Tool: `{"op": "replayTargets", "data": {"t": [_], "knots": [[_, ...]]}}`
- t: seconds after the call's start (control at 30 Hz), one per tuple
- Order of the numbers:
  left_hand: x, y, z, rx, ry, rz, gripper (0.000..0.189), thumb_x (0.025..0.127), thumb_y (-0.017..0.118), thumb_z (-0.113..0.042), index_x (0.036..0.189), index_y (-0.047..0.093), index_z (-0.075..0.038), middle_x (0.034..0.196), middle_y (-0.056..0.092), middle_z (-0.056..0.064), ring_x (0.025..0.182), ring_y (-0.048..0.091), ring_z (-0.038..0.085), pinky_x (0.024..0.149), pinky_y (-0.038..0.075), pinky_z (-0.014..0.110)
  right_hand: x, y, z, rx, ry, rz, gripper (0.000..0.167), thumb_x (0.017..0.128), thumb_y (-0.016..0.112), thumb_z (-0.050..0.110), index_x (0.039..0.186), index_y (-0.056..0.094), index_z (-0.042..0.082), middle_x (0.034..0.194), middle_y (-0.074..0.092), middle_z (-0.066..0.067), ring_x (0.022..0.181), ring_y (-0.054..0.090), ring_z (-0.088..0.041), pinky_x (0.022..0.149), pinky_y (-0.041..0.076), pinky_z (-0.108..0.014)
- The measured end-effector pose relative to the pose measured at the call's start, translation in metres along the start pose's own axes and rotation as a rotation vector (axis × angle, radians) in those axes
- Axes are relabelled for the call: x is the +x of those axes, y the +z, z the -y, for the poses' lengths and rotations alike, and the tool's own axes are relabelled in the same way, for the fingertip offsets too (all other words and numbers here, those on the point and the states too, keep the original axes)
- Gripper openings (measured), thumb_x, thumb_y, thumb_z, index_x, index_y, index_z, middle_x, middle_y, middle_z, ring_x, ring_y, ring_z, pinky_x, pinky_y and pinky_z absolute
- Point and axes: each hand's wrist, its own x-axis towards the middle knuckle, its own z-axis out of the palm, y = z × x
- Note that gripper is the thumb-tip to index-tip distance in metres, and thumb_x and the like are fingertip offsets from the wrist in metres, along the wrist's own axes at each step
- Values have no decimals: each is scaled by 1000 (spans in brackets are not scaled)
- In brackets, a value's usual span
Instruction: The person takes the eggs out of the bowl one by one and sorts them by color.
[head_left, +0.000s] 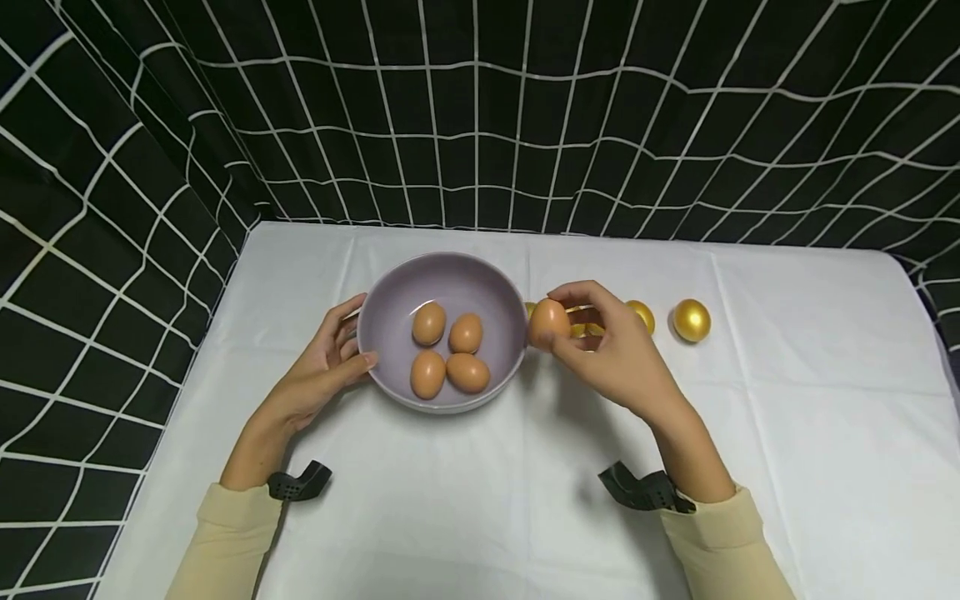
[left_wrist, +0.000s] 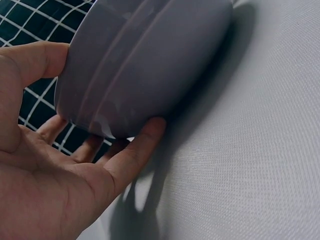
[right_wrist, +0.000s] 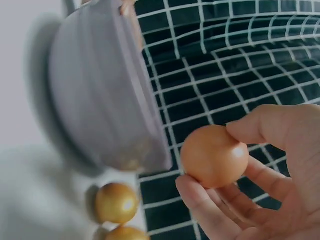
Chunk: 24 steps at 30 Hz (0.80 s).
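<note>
A mauve-grey bowl (head_left: 390, 367) stands on the white cloth with several brown eggs (head_left: 427, 373) lying inside it. My left hand (head_left: 318, 375) holds the bowl's left side, thumb over the rim; in the left wrist view its fingers spread along the outer wall (left_wrist: 150, 65). Just beyond the right rim, my right hand (head_left: 615, 350) pinches another brown egg (head_left: 550, 323) between thumb and fingers, raised off the cloth. The right wrist view shows this held egg (right_wrist: 214, 156) close to the rim, apart from the eggs in the bowl.
Right of the bowl, a golden egg (head_left: 692, 321) lies on the white tablecloth (head_left: 825, 433). More golden eggs (head_left: 641, 315) are partly hidden behind my right hand. A black curtain with a white grid (head_left: 495, 108) hangs along the table's back and left edges.
</note>
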Motion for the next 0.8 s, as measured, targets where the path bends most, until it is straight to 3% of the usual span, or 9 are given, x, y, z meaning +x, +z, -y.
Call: {"op": "replayTargets", "data": {"t": [0.2,0.47,0.63,0.8], "knots": [[-1,-4,-1,9,0,7,85,102,60,-1,169,14,-26,169,25,15,139,51,13,101,58,27,-12,6,-24,-47,23,-51,37,94,76,12,129,66,7,131,69,-11,114,70,-31,85,60,-21],[-2,-5,0,13,3,5,84,102,60,-1,169,14,-25,170,24,15,142,49,20,101,58,27,-21,30,-48,-119,3,-57,40,90,78,7,128,68,7,125,71,-14,107,73,-31,87,64,-42],[-2,-4,0,13,-4,0,86,102,61,-1,169,14,-26,171,24,14,147,45,28,101,58,28,-26,38,-53,-252,-44,-87,38,87,77,8,124,70,8,116,72,-12,96,72,-26,83,61,-40],[0,-4,-1,12,-9,6,86,101,62,-1,169,15,-27,171,26,12,147,46,26,100,59,28,-30,43,-57,-329,-58,-97,39,85,77,11,124,70,9,110,71,-11,88,68,-23,77,54,-37]]}}
